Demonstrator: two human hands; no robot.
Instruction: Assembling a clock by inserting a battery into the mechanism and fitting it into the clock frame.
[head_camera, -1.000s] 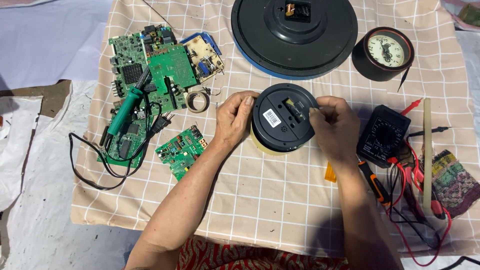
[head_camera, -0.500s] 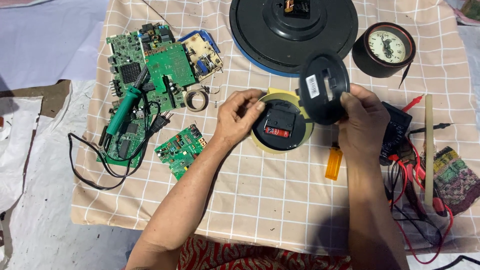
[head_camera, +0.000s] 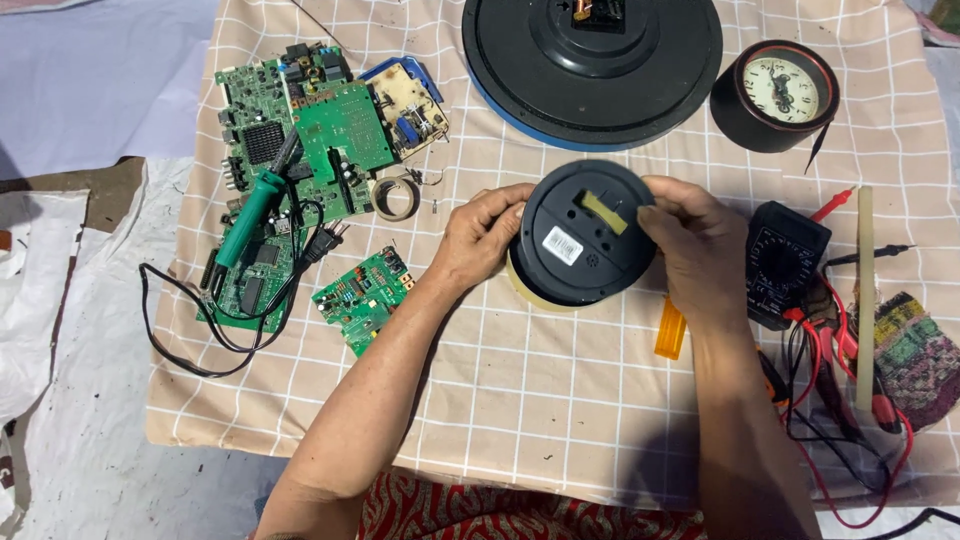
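Fingers of the left hand (head_camera: 487, 235) and right hand (head_camera: 697, 245) curl around opposite edges of a round black clock back (head_camera: 583, 233), gripping it above the checked cloth (head_camera: 520, 400).

Both hands grip a round black clock back (head_camera: 583, 235) over a yellow rim: left hand (head_camera: 487, 240) on its left edge, right hand (head_camera: 697, 245) on its right. Multimeter (head_camera: 786, 262) just right, orange lighter (head_camera: 670, 327) below, circuit boards (head_camera: 300, 140) and green soldering iron (head_camera: 250, 215) left on checked cloth (head_camera: 520, 400).
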